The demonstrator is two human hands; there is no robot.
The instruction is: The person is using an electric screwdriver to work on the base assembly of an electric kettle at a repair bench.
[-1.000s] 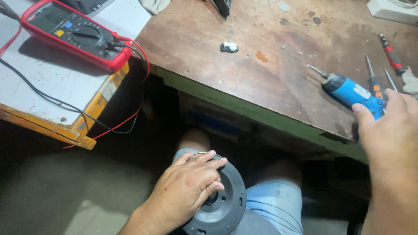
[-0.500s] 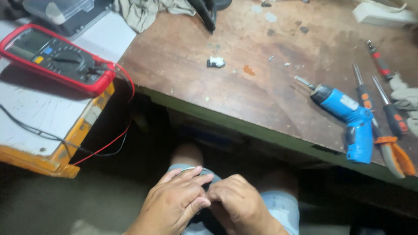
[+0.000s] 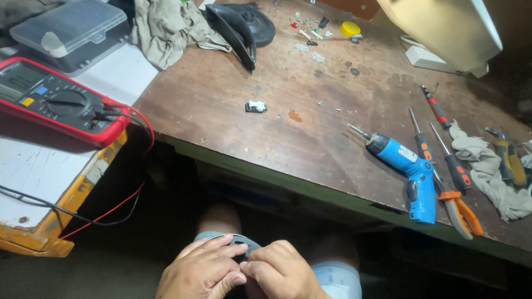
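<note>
Room: hands working on lap, below near edge of wooden table point(image 3: 288, 144) | left hand point(image 3: 202, 271) and right hand point(image 3: 282, 271): fingers curling closed, gripping grey round part point(image 3: 235, 242) together.

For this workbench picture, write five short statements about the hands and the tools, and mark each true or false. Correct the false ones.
1. Both hands, left hand and right hand, are together on a round grey part over the lap. True.
2. The blue cordless screwdriver is held in the right hand. False: it lies on the wooden table, untouched.
3. The red multimeter sits to the left of the wooden table, with red and black leads hanging down. True.
4. The orange-handled pliers lie at the far edge of the table. False: they lie near the front edge, beside the blue screwdriver.
5. A small white and black component lies alone on the table. True.
</note>
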